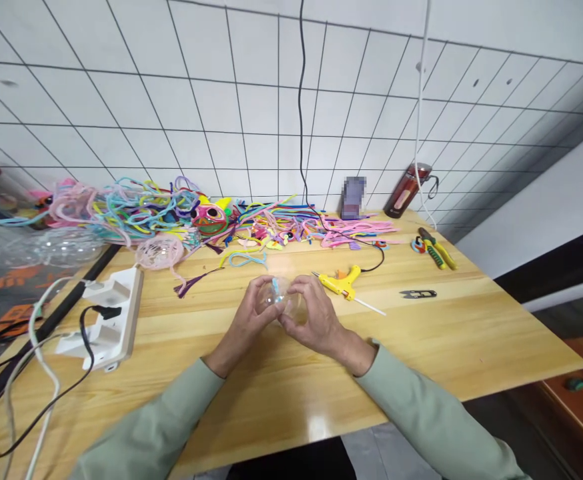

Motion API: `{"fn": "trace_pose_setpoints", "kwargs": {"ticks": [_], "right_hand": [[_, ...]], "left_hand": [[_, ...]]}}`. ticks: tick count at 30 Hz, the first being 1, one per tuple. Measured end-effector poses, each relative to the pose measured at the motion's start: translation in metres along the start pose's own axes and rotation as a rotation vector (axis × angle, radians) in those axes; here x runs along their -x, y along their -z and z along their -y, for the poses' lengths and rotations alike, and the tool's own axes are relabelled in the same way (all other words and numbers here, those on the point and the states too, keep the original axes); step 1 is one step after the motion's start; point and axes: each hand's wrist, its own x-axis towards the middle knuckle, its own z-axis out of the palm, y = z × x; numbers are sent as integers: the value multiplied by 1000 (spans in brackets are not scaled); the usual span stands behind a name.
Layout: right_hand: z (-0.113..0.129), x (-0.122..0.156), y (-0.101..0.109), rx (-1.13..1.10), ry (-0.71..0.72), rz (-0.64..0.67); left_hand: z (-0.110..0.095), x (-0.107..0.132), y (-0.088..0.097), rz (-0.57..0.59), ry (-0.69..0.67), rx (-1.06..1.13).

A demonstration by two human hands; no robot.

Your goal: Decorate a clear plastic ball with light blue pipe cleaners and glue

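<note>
Between my two hands is a clear plastic ball (270, 293), with a small light-blue piece showing on it near the top. My left hand (255, 308) wraps around its left side, thumb across the front. On the other side, my right hand (316, 319) curls its fingers and thumb against the ball. Whether the blue piece is inside or on the surface I cannot tell. Just right of my right hand lies a yellow glue gun (344, 283) with a white glue stick (370, 307) poking out of its back.
A white power strip (121, 317) with plugs and loose cords is at left. Pipe cleaners (151, 207) in many colours are heaped along the wall. Thread snips (418, 294), pliers (439, 250), a red thermos (407, 191) and a phone (353, 198) are at right.
</note>
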Motion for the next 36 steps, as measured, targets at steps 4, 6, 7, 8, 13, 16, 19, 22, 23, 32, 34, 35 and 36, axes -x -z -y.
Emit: {"fn": "trace_pose_setpoints", "kwargs": {"ticks": [4, 6, 7, 8, 13, 16, 19, 22, 23, 32, 34, 35, 36], "right_hand": [[0, 1, 1, 8, 5, 17], [0, 2, 2, 10, 6, 29], [0, 1, 3, 11, 7, 31], [1, 1, 3, 14, 8, 33], [1, 1, 5, 42, 18, 45], [2, 0, 5, 44, 33, 47], [2, -1, 5, 43, 40, 37], [3, -2, 6, 48, 47, 37], [3, -2, 6, 50, 50, 41], [-1, -2, 5, 63, 38, 61], [-2, -1, 3, 69, 35, 53], [-3, -1, 3, 73, 39, 46], [-3, -1, 3, 78, 47, 38]], "left_hand": [[-1, 0, -1, -20, -13, 3], [-3, 1, -2, -15, -23, 10], [-4, 1, -2, -8, -28, 16], [-5, 2, -3, -1, -36, 22], [-6, 3, -5, -1, -70, 18], [-3, 4, -5, -16, -94, -20], [-1, 3, -4, -18, -136, -47], [3, 2, -2, 1, -146, -22], [4, 2, -2, 4, -148, -18], [8, 0, -5, -3, -141, 35], [5, 0, -6, -19, -139, 45], [4, 1, -6, -26, -135, 49], [2, 1, -6, -34, -126, 53]]}}
